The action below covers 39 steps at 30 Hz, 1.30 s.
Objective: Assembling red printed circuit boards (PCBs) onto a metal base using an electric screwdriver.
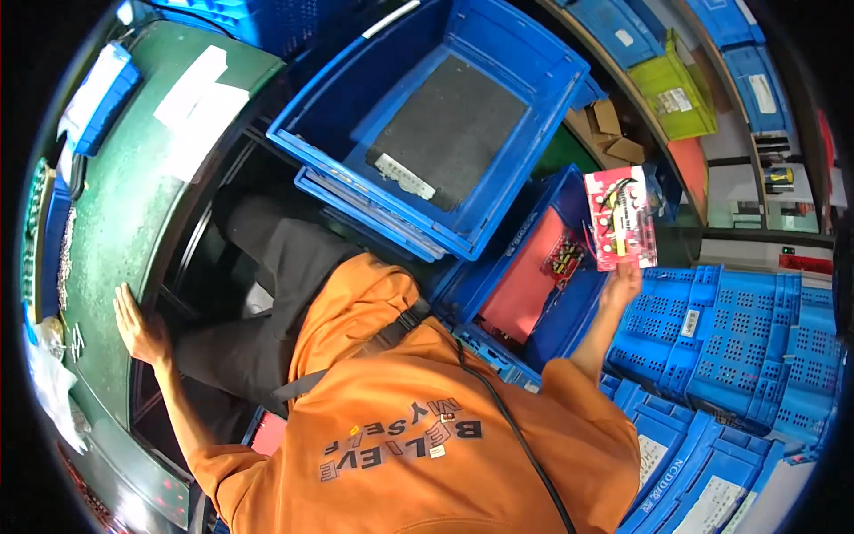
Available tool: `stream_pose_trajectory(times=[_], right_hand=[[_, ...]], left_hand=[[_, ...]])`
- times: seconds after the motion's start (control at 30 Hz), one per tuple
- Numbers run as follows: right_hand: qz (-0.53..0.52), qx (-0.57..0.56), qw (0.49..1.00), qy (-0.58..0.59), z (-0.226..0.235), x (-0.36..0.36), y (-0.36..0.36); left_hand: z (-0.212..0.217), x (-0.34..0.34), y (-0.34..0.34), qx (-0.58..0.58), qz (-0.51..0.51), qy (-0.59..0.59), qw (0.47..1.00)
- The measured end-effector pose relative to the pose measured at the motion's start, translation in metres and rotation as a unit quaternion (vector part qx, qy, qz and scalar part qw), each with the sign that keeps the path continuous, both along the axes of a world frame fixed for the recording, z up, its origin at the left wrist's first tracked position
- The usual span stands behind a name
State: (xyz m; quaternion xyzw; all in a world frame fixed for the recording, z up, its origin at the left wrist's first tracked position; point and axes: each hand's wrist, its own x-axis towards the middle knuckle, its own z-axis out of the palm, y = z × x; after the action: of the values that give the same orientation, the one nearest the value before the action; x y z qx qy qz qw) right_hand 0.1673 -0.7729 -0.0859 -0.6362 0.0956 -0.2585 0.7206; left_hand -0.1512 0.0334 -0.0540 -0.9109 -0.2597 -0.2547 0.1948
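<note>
My right hand (pixel 625 285) is raised at the right and grips the lower edge of a flat red-and-white board (pixel 607 233). Black wire-like shapes and a yellow strip show on its face. Beneath and to the left of it, a deep blue bin (pixel 569 307) holds a pink sheet (pixel 525 298) and a small assembly with yellow and red parts (pixel 563 258). My left hand (pixel 140 331) rests with fingers stretched out on the edge of the green table (pixel 116 258), holding nothing.
Ahead stands a stack of blue crates, the top crate (pixel 356 98) with a dark mat inside. Perforated blue crates (pixel 703 329) and lidded blue boxes (pixel 703 472) crowd the right. Shelves behind carry a yellow-green bin (pixel 680 93) and cardboard boxes (pixel 608 125). White paper (pixel 200 111) lies on the table.
</note>
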Motion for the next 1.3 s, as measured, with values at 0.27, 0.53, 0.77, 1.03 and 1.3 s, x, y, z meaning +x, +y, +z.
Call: stream_pose_trajectory(times=[0.27, 0.53, 0.77, 1.03, 1.3], right_hand=[[0.45, -0.062, 0.876, -0.165, 0.166, 0.063, 0.273], [0.616, -0.26, 0.652, -0.357, 0.135, 0.019, 0.581], [0.91, -0.055, 0.377, -0.163, 0.199, -0.164, 0.733], [0.922, -0.217, 0.32, -0.013, 0.179, -0.209, 0.781], [0.869, -0.13, 0.474, -0.053, 0.057, -0.088, 0.835]], left_hand=[[0.039, -0.047, -0.036, -0.054, 0.109, -0.047, 0.991], [0.11, -0.06, -0.127, -0.514, -0.173, -0.515, 0.664], [0.12, -0.138, -0.119, -0.369, -0.032, -0.668, 0.646], [0.118, -0.192, -0.102, -0.459, -0.028, -0.61, 0.646], [0.154, -0.145, -0.011, -0.34, -0.058, -0.468, 0.814]])
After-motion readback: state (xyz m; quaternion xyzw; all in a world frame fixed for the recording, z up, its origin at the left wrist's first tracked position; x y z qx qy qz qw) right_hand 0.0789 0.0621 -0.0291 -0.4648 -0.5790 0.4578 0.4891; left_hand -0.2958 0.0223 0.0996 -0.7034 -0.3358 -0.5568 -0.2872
